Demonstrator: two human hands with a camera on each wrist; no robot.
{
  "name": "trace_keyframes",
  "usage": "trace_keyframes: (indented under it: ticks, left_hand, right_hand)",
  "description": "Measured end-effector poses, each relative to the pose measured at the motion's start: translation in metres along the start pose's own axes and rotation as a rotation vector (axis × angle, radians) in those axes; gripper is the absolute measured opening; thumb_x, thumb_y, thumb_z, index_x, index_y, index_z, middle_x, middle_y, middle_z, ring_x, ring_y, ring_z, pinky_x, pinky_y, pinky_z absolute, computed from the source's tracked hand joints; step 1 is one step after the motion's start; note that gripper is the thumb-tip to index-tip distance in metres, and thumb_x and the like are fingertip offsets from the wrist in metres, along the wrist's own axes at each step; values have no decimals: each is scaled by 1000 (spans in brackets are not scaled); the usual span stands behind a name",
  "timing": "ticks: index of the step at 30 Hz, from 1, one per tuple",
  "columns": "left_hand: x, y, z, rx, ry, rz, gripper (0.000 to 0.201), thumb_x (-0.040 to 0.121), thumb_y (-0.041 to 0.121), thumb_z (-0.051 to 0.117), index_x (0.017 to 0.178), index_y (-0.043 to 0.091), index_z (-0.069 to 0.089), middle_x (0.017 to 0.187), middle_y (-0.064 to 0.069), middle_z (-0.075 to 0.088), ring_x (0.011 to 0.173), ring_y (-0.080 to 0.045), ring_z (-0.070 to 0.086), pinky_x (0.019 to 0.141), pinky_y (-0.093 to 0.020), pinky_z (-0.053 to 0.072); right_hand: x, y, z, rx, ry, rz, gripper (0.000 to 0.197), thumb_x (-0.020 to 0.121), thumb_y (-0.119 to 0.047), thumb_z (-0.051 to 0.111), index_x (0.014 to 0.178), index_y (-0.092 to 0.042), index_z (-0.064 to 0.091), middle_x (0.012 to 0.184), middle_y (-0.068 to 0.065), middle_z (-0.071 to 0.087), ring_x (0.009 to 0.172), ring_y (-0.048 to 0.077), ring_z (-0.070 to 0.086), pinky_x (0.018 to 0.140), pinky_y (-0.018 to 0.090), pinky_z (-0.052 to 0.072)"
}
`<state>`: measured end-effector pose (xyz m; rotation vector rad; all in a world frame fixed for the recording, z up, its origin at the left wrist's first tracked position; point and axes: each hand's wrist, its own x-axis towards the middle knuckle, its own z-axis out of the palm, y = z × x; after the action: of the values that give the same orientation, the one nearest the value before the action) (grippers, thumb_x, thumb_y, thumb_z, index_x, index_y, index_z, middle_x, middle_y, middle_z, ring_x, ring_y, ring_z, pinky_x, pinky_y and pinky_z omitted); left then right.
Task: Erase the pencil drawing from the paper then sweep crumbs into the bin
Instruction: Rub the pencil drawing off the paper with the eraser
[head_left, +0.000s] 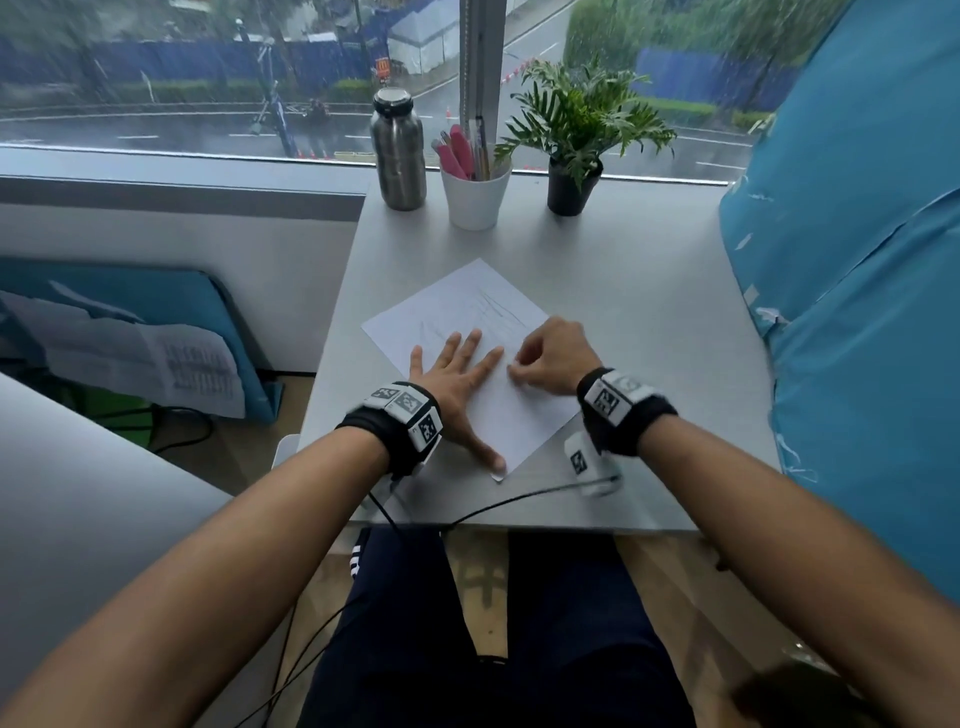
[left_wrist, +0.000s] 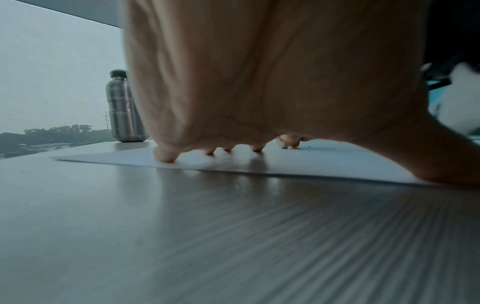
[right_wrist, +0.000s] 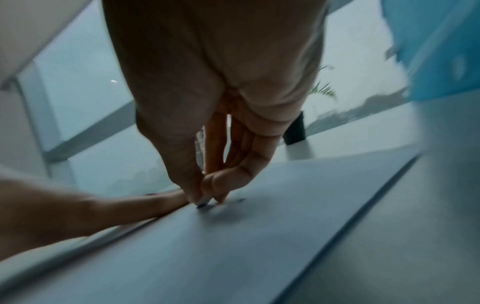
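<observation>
A white sheet of paper (head_left: 511, 421) lies turned at an angle on the grey table (head_left: 649, 322), with faint pencil lines (head_left: 493, 306) on its far half. My left hand (head_left: 460, 376) presses flat on the sheet, fingers spread and straight; in the left wrist view its fingertips (left_wrist: 166, 157) touch the paper (left_wrist: 324, 166). My right hand (head_left: 519, 370) sits just right of it and pinches a small white eraser (right_wrist: 203, 202) against the paper (right_wrist: 272, 226). A few dark crumbs (right_wrist: 240, 200) lie beside the eraser tip. The right wrist view is blurred.
At the table's far edge by the window stand a steel bottle (head_left: 398, 150), a white cup of pens (head_left: 475, 195) and a potted plant (head_left: 576, 150). A blue cover (head_left: 857, 312) borders the table's right side. Black cables (head_left: 519, 501) cross the near edge.
</observation>
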<state>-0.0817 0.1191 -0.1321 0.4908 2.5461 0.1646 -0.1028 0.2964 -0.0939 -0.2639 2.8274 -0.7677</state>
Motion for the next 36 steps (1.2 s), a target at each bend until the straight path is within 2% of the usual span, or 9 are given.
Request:
trace_keyframes:
  ticks: [6,11,17,19,24,27,29,32,36]
  left_hand:
    - [3,-1,2,2,4,-1,163,26,91,69,148,39,-26,153,7,-39,141,-19,-36,112,-64,-16]
    - [0,-2,2,-6,14,8,160,30,90,70,149,39,-24,154,7,-37,142,-18,-35,111,-63,-16]
    - [1,-1,2,-7,15,11,163,27,90,70,148,39,-26,154,7,-38,141,-19,-35,111,-64,-16]
    - [0,-2,3,-6,23,17,162,27,91,69,149,38,-24,155,6,-36,142,-18,-34,111,-64,-15]
    - [1,-2,5,-18,45,13,165,26,92,67,151,32,-23,156,8,-35,142,-17,-34,112,-64,-15]
    - [2,-2,6,-22,52,8,168,24,92,67,151,30,-23,156,8,-34,143,-17,-33,112,-63,-17]
    - [0,-2,5,-23,50,9,167,28,91,68,152,27,-23,157,8,-33,143,-16,-31,112,-61,-17]
    - [-3,-1,5,-29,61,10,167,30,90,69,151,25,-25,157,9,-32,143,-15,-31,113,-59,-18]
    - [2,-1,5,-43,53,1,173,20,94,64,151,25,-25,156,9,-33,143,-16,-32,110,-60,-20]
  right_hand:
    - [-30,-27,29,-11,-135,-145,10,70,-15,71,64,-7,69,63,3,65,58,15,59,58,24,48]
    - [10,0,-6,-24,31,28,12,72,-21,75,76,-10,77,75,2,74,72,14,67,75,21,52]
    - [-26,-27,28,-20,-142,-139,11,70,-16,71,63,-7,69,63,2,68,57,16,61,56,18,46]
    - [-4,-11,11,-9,-60,-45,10,71,-18,74,70,-9,74,69,2,72,60,10,59,58,9,40]
    - [-2,-11,13,-14,32,-17,9,70,-17,73,71,-8,75,70,5,72,66,17,67,67,20,53]
    - [-20,-23,26,-19,-117,-115,10,71,-17,75,70,-7,74,64,1,67,59,11,58,53,5,40]
    - [0,-8,10,-22,-42,-41,13,72,-21,76,73,-8,76,71,4,73,62,8,58,57,4,38]
    - [15,4,-5,-9,87,51,12,72,-20,74,75,-9,77,76,5,75,67,13,64,70,17,48]
    - [-22,-29,29,-25,-75,-131,10,71,-14,70,67,-5,72,66,7,70,59,16,58,61,23,45]
